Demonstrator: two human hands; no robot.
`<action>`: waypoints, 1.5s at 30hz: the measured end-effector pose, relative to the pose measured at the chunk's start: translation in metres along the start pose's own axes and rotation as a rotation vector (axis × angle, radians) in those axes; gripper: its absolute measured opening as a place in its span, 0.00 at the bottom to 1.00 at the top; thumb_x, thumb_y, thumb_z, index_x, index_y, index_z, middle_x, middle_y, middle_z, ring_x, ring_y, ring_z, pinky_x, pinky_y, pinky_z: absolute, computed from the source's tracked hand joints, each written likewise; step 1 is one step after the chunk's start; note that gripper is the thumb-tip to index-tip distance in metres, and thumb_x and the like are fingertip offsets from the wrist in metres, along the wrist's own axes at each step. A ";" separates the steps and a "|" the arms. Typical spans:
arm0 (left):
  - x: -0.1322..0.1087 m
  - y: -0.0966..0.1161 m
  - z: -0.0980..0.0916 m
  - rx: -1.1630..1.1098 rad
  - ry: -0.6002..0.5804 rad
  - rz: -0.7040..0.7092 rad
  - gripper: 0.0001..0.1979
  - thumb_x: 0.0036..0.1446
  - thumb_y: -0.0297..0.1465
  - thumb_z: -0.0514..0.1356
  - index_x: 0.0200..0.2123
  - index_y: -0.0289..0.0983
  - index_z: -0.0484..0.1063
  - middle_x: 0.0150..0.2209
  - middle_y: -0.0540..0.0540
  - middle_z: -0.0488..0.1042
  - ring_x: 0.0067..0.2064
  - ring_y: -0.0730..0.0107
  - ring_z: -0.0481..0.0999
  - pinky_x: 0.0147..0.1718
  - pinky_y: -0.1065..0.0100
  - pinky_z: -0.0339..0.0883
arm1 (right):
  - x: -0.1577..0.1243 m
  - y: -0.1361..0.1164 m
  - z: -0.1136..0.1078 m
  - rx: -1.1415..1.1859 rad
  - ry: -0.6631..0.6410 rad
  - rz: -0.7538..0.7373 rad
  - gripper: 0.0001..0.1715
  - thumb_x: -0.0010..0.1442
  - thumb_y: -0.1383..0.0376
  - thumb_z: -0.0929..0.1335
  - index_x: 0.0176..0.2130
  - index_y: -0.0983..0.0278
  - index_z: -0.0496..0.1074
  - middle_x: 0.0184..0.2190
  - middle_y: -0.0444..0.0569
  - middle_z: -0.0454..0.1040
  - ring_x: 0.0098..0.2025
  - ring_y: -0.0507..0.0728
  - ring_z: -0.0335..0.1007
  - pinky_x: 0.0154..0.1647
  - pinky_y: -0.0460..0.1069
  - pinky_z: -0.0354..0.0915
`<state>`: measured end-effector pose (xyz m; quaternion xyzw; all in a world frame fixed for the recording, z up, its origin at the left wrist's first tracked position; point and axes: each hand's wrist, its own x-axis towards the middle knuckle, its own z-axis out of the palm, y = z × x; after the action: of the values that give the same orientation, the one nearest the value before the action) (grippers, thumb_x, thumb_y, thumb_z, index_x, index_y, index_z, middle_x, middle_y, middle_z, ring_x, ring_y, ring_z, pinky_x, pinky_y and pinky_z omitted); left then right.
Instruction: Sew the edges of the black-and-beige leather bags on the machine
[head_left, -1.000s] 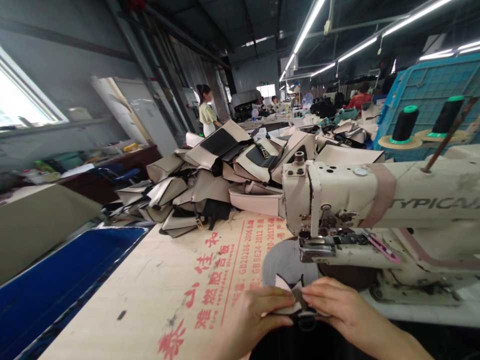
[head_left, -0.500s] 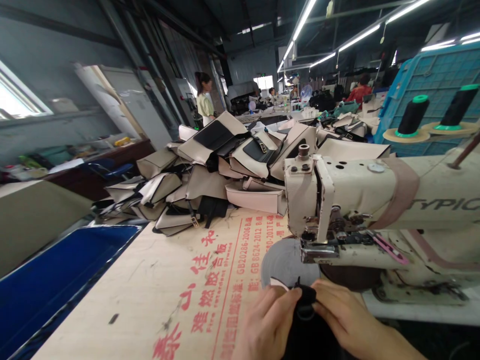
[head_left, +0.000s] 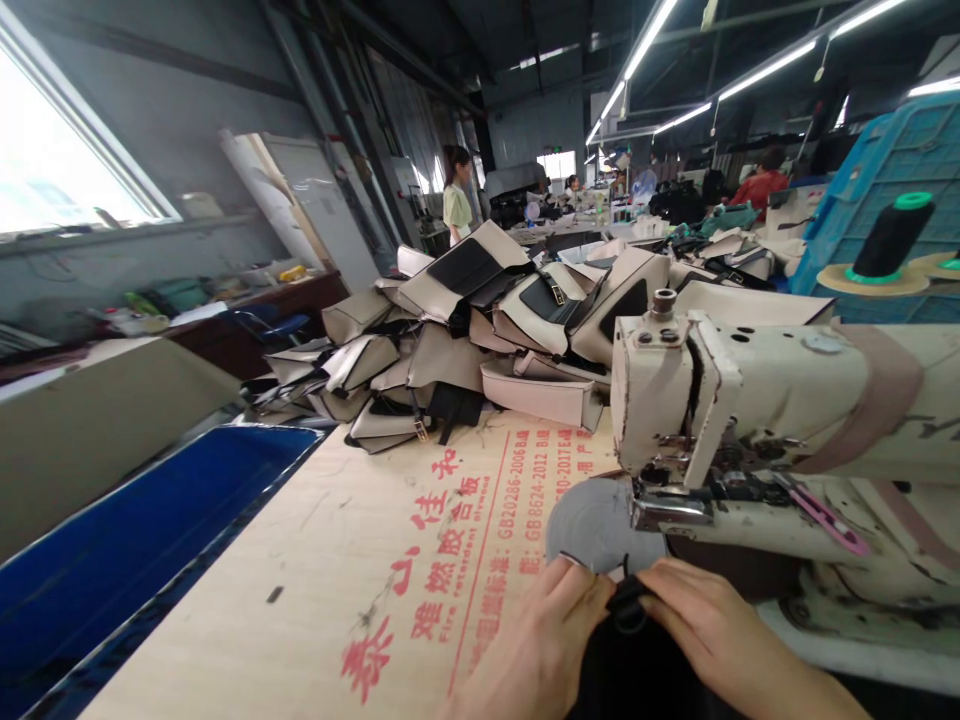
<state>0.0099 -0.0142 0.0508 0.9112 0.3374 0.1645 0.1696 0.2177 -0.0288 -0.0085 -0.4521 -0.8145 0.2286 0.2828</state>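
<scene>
Close to my body, at the bottom of the head view, my left hand [head_left: 551, 620] and my right hand [head_left: 697, 612] pinch a small black bag piece [head_left: 627, 606] between them. It looks like a strap end or tab, with what seems to be a dark ring on its lower side. A thin pale edge shows by the left fingertips; the rest is hidden by my fingers. Just beyond the hands is a round grey disc [head_left: 592, 525]. The white sewing machine [head_left: 675, 390] stands to the right, its narrow arm [head_left: 675, 505] above and right of my right hand.
Plywood tabletop [head_left: 300, 570] with red print extends leftward. Cream-and-black bags [head_left: 450, 350] are heaped at its far end. A blue bin [head_left: 187, 530] lies along the left edge. Pink thread snips [head_left: 821, 515] rest on the machine; a black thread cone [head_left: 892, 240] stands behind. Distant people work.
The view has turned left, so the scene sits further right. Both hands keep their pinch on the black piece, which has barely moved relative to them.
</scene>
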 end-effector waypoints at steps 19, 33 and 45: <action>-0.001 -0.008 0.030 -0.345 0.275 -0.216 0.06 0.57 0.26 0.51 0.39 0.38 0.62 0.34 0.49 0.68 0.37 0.75 0.69 0.37 0.73 0.65 | 0.004 -0.006 -0.011 -0.059 -0.025 -0.199 0.11 0.63 0.69 0.56 0.33 0.66 0.64 0.30 0.49 0.67 0.34 0.55 0.62 0.35 0.50 0.62; -0.006 -0.008 0.004 0.136 0.051 0.064 0.20 0.57 0.23 0.48 0.53 0.39 0.60 0.43 0.44 0.68 0.46 0.64 0.66 0.49 0.61 0.62 | 0.011 -0.002 -0.013 -0.153 0.002 -0.184 0.11 0.63 0.66 0.58 0.37 0.64 0.67 0.34 0.48 0.70 0.38 0.54 0.67 0.42 0.49 0.65; -0.001 -0.020 0.020 -0.055 0.203 -0.135 0.13 0.59 0.25 0.48 0.45 0.39 0.66 0.37 0.46 0.70 0.41 0.71 0.69 0.42 0.69 0.67 | 0.026 -0.002 -0.008 -0.198 -0.061 -0.282 0.17 0.62 0.74 0.54 0.46 0.65 0.64 0.41 0.52 0.67 0.45 0.57 0.63 0.47 0.52 0.64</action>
<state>0.0064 -0.0042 0.0248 0.8602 0.4086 0.2533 0.1701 0.2107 -0.0067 0.0049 -0.3518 -0.8966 0.1190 0.2410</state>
